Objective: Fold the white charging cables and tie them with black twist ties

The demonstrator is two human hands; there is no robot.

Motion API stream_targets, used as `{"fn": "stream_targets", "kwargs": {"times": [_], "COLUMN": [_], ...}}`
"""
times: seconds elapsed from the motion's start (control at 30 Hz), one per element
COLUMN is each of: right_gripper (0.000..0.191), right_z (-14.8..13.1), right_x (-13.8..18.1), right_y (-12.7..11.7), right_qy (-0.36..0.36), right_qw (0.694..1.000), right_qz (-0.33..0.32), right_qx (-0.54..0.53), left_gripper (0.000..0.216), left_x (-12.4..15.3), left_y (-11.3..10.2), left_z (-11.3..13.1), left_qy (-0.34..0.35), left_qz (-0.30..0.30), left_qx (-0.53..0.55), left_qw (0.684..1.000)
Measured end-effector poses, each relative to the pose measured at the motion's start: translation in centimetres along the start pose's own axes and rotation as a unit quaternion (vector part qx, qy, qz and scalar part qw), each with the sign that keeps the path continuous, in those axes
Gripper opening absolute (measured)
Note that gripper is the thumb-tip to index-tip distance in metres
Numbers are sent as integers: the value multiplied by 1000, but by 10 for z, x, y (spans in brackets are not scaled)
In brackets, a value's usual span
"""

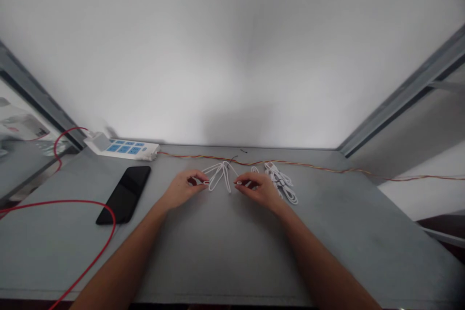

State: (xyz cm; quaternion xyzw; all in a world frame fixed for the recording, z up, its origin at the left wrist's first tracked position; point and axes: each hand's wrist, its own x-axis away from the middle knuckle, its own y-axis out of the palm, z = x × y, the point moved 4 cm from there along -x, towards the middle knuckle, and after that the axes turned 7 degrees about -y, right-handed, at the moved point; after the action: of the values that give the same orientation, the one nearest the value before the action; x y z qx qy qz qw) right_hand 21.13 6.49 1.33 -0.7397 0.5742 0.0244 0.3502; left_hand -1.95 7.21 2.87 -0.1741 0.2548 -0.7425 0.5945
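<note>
A white charging cable (220, 174) lies loosely looped on the grey table between my two hands. My left hand (185, 186) pinches one of its end plugs (206, 182) between thumb and fingers. On the other side, my right hand (259, 188) grips a second plug (239, 183) in the same way. Both plug tips point inward, with a gap between them. Just beyond the loops, a dark twist tie (232, 159) touches the cable. Past my right hand rest bundled white cables (281, 181), partly hidden by that hand.
A black phone (125, 193) lies at left. Behind it stands a white power strip (127, 149) with blue sockets and a plugged-in adapter (99, 141). A red cable (109, 208) curves over the table's left side. Twisted wire (308, 163) runs along the back, near another small tie (243, 151).
</note>
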Motion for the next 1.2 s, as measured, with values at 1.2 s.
{"fn": "stream_targets", "kwargs": {"times": [1.2], "right_gripper": [12], "right_z": [0], "right_x": [-1], "right_y": [1], "right_qy": [12], "right_qw": [1000], "right_qz": [-4], "right_qx": [5], "left_gripper": [17], "left_x": [0], "left_y": [0], "left_z": [-4], "left_qy": [-26], "left_qz": [-7], "left_qx": [2], "left_qw": [1000]}}
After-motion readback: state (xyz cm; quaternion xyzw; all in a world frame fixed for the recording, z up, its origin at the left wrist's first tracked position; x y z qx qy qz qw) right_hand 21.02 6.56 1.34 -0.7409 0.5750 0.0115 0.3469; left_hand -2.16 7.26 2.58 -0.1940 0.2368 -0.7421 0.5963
